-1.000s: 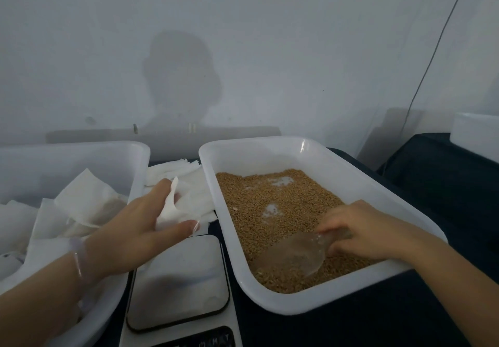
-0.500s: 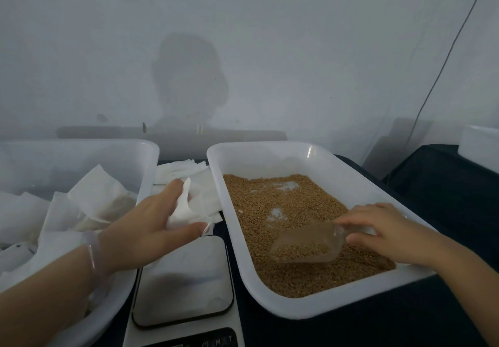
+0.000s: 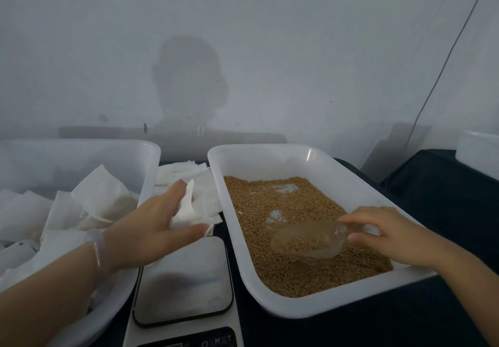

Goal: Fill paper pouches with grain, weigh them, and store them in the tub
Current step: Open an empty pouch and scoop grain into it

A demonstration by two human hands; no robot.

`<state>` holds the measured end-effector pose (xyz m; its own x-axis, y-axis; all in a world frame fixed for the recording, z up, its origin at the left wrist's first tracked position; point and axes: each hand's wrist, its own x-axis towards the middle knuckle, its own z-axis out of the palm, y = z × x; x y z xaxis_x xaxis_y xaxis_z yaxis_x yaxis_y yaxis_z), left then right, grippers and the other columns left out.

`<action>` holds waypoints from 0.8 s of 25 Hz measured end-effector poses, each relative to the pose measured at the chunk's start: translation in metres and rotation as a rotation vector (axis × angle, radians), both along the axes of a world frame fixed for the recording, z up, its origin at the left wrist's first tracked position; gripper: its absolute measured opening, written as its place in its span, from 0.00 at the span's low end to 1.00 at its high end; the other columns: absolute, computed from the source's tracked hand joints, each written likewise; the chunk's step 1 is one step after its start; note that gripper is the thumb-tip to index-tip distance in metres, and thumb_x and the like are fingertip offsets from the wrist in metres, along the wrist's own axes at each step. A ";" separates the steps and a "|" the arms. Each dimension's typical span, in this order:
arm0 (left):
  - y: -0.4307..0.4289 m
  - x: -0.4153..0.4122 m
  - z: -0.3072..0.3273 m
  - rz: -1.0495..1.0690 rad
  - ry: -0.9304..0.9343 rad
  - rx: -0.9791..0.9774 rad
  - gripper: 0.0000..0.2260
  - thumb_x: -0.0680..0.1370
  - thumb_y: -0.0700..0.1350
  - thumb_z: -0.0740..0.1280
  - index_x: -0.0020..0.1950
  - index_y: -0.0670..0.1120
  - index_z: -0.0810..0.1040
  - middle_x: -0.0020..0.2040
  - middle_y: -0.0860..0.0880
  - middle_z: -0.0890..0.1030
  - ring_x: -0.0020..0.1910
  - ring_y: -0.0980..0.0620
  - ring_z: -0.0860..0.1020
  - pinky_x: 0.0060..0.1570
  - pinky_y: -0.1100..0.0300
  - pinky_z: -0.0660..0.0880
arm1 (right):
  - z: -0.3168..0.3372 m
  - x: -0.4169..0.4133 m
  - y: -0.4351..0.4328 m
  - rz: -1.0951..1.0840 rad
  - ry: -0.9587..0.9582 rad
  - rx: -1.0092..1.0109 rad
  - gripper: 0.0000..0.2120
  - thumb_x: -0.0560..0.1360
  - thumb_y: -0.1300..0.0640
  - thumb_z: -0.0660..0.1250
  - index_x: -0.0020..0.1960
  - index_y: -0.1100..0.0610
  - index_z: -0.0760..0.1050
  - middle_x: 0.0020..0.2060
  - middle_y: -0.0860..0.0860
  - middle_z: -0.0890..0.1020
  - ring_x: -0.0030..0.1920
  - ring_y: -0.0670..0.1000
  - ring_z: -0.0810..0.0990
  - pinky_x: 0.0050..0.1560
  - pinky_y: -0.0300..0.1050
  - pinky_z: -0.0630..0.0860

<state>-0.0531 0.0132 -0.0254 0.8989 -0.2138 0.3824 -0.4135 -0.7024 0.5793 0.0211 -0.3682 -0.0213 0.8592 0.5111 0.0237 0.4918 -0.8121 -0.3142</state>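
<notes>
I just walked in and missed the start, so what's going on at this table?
A person is filling paper pouches with grain. Their right hand holds a clear scoop, partly loaded, over the grain in the white tray. Their left hand pinches an empty pouch beside the tray, just beyond the scale. The tub on the left already holds several pouches.

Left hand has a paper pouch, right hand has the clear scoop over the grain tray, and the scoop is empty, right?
Not empty: the head view shows the clear scoop carrying some grain. The rest stands: the left hand holds a paper pouch, and the right hand holds the scoop over the grain tray.
</notes>
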 end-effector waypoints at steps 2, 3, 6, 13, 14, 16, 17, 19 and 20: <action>0.001 0.000 -0.001 0.004 0.015 -0.012 0.17 0.65 0.62 0.64 0.39 0.52 0.61 0.38 0.69 0.75 0.36 0.67 0.73 0.38 0.75 0.67 | -0.001 -0.001 0.000 -0.025 0.037 0.102 0.15 0.74 0.53 0.68 0.55 0.34 0.73 0.49 0.35 0.80 0.54 0.33 0.75 0.53 0.34 0.72; 0.001 0.000 -0.001 0.015 0.020 -0.017 0.17 0.65 0.62 0.64 0.39 0.52 0.62 0.37 0.65 0.76 0.36 0.67 0.73 0.38 0.75 0.67 | -0.002 -0.002 0.000 -0.032 0.045 0.131 0.15 0.74 0.54 0.68 0.54 0.34 0.73 0.49 0.35 0.80 0.54 0.34 0.75 0.52 0.34 0.72; -0.002 0.001 0.002 0.085 0.043 -0.027 0.17 0.68 0.59 0.68 0.41 0.51 0.64 0.33 0.55 0.74 0.36 0.69 0.73 0.37 0.75 0.68 | 0.001 -0.006 -0.003 -0.057 0.036 0.192 0.14 0.73 0.52 0.67 0.54 0.35 0.73 0.48 0.33 0.80 0.53 0.33 0.76 0.51 0.33 0.71; -0.076 0.019 0.030 -0.070 0.113 -0.263 0.20 0.69 0.62 0.70 0.50 0.51 0.70 0.39 0.54 0.78 0.31 0.64 0.75 0.28 0.69 0.71 | 0.016 -0.013 0.000 -0.086 -0.057 0.174 0.16 0.74 0.53 0.67 0.56 0.35 0.71 0.52 0.37 0.79 0.52 0.33 0.76 0.55 0.38 0.74; -0.089 0.024 0.026 -0.080 0.118 -0.285 0.19 0.70 0.60 0.69 0.51 0.50 0.69 0.40 0.54 0.78 0.31 0.65 0.75 0.27 0.70 0.70 | 0.014 -0.015 0.001 -0.079 -0.068 0.151 0.17 0.74 0.53 0.68 0.55 0.34 0.71 0.51 0.37 0.79 0.52 0.34 0.76 0.58 0.40 0.74; -0.107 0.031 0.018 -0.053 0.125 -0.352 0.18 0.72 0.58 0.68 0.52 0.48 0.69 0.41 0.54 0.77 0.32 0.67 0.75 0.28 0.72 0.69 | 0.010 -0.017 0.006 -0.049 -0.078 0.030 0.16 0.73 0.51 0.69 0.53 0.32 0.71 0.50 0.35 0.78 0.52 0.35 0.75 0.62 0.41 0.68; -0.112 0.034 0.013 -0.042 0.131 -0.376 0.17 0.73 0.58 0.68 0.52 0.47 0.69 0.42 0.54 0.77 0.33 0.67 0.76 0.28 0.72 0.69 | 0.007 -0.017 0.010 -0.023 -0.092 -0.074 0.14 0.74 0.49 0.68 0.54 0.32 0.72 0.51 0.33 0.77 0.53 0.34 0.73 0.65 0.40 0.63; -0.121 0.037 0.002 -0.040 0.140 -0.354 0.18 0.74 0.58 0.67 0.54 0.47 0.69 0.43 0.54 0.77 0.35 0.63 0.77 0.29 0.68 0.71 | 0.003 -0.014 0.019 0.022 -0.107 -0.210 0.14 0.74 0.46 0.67 0.59 0.35 0.74 0.53 0.33 0.75 0.54 0.34 0.69 0.65 0.39 0.56; -0.124 0.037 -0.002 -0.044 0.111 -0.281 0.19 0.74 0.60 0.66 0.54 0.47 0.67 0.43 0.54 0.77 0.36 0.60 0.78 0.29 0.66 0.72 | 0.002 -0.012 0.023 0.032 -0.081 -0.212 0.15 0.73 0.46 0.68 0.59 0.36 0.75 0.53 0.34 0.75 0.54 0.35 0.70 0.65 0.39 0.57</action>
